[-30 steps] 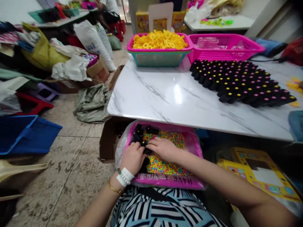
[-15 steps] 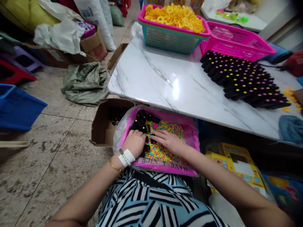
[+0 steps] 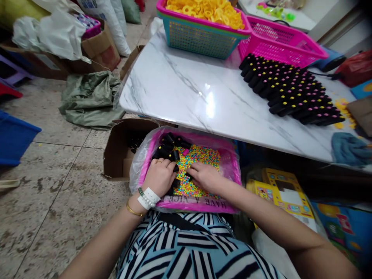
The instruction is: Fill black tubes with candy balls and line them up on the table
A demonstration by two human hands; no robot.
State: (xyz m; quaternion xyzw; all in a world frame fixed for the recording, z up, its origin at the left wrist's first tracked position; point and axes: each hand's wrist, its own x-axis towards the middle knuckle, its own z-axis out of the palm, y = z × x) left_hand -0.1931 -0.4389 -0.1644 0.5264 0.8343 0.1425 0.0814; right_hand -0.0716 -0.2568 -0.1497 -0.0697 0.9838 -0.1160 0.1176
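Observation:
A pink tray (image 3: 235, 161) lined with clear plastic holds many small coloured beads (image 3: 203, 153) and a heap of short black tubes (image 3: 166, 149) on its left side. My left hand (image 3: 159, 177) is closed over the tubes, its fingertips on a black tube (image 3: 176, 168). To the right, just above the beads, my right hand (image 3: 205, 176) has its fingers bent around another small black tube (image 3: 188, 176), mostly hidden by them. Between the hands and slightly farther off lies a small pink piece (image 3: 185, 152) on the beads.
A white marble-patterned table (image 3: 174, 89) bears a block of black tubes topped with yellow and pink dots (image 3: 290, 91), a basket of yellow rings (image 3: 200, 37) and a pink basket (image 3: 279, 40). An open cardboard box (image 3: 116, 155) stands left of the tray; yellow packages (image 3: 286, 192) lie at right.
The camera has tilted down, showing the tray more closely. My hands have moved apart, the right one drawing back over the beads, while the left stays at the tubes.

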